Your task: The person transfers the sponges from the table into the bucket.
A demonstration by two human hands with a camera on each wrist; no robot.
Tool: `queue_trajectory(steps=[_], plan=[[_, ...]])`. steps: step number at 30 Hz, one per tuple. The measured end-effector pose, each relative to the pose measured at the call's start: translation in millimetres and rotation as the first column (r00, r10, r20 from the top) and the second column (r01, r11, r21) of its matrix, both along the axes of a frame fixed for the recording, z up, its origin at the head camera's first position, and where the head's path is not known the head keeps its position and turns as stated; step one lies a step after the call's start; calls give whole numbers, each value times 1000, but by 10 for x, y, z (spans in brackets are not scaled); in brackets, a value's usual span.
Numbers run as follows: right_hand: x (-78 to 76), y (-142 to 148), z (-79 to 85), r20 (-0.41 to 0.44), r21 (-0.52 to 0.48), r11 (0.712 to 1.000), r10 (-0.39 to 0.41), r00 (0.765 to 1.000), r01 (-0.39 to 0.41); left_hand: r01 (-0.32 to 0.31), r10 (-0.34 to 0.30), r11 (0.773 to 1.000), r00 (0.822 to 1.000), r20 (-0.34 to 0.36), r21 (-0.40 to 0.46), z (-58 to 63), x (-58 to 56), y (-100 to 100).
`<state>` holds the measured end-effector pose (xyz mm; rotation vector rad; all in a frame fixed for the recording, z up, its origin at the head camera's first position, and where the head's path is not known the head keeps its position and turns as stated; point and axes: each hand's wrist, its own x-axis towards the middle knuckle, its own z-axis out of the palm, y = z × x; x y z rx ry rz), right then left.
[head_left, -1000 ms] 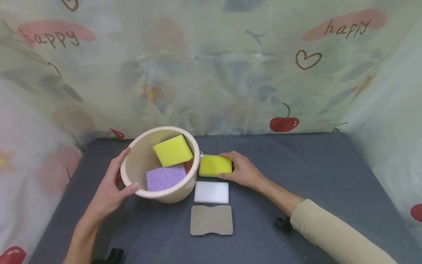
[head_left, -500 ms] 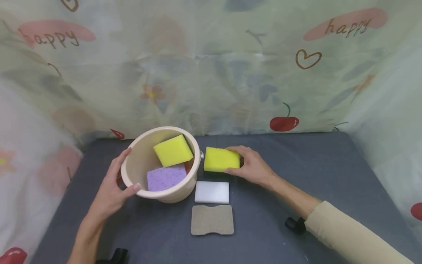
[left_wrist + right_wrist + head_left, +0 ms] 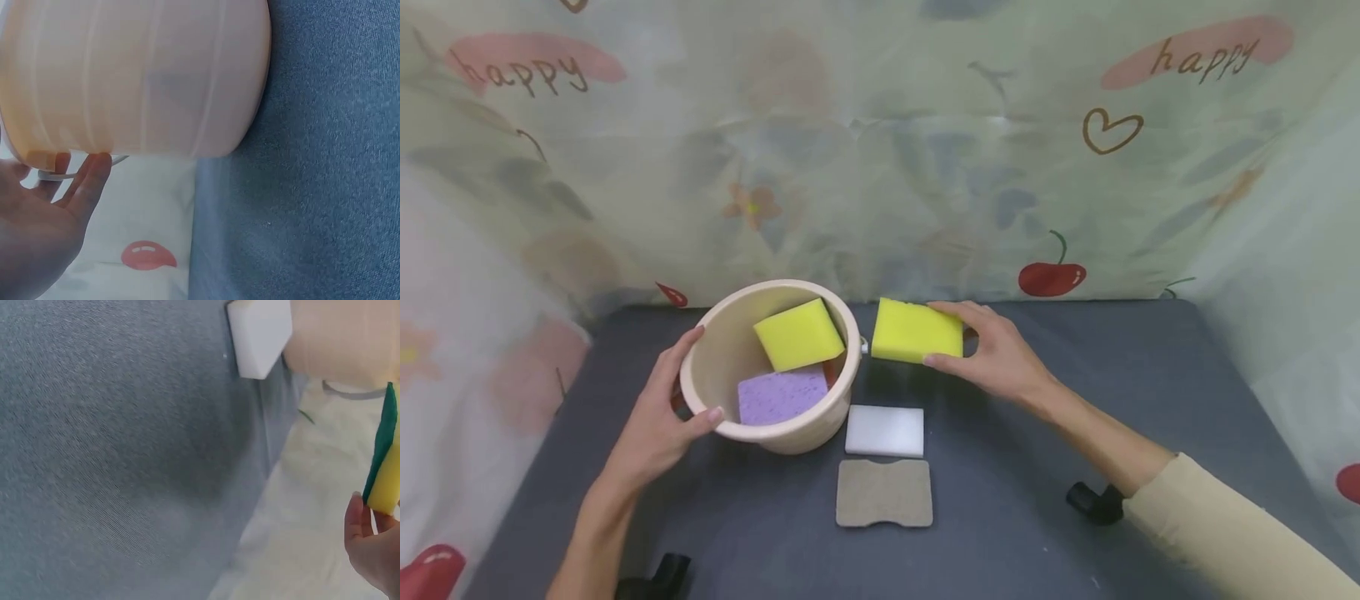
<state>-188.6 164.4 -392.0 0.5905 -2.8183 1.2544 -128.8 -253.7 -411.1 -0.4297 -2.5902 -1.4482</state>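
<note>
Head view: your right hand (image 3: 1000,354) pinches a yellow sponge (image 3: 917,331) between thumb and fingers, opened only to its width. You have it above the table (image 3: 992,475), just right of the bucket (image 3: 808,435); the right wrist view shows its green layer (image 3: 382,444). Your left hand (image 3: 655,425) spreads wide and grips the bucket's left side, thumb on the rim. Inside lie a second yellow sponge (image 3: 800,335), a purple sponge (image 3: 782,396) and something reddish, mostly hidden. Before you, a white block (image 3: 885,431) lies near the bucket, with a grey pad (image 3: 883,493) just nearer you.
</note>
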Motion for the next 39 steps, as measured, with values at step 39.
queue_trajectory(steps=[39], plan=[[-55,-527,592,-137,-47,979,191,972,-199,-13,13,1000,1000,11,-29,24,7,20]])
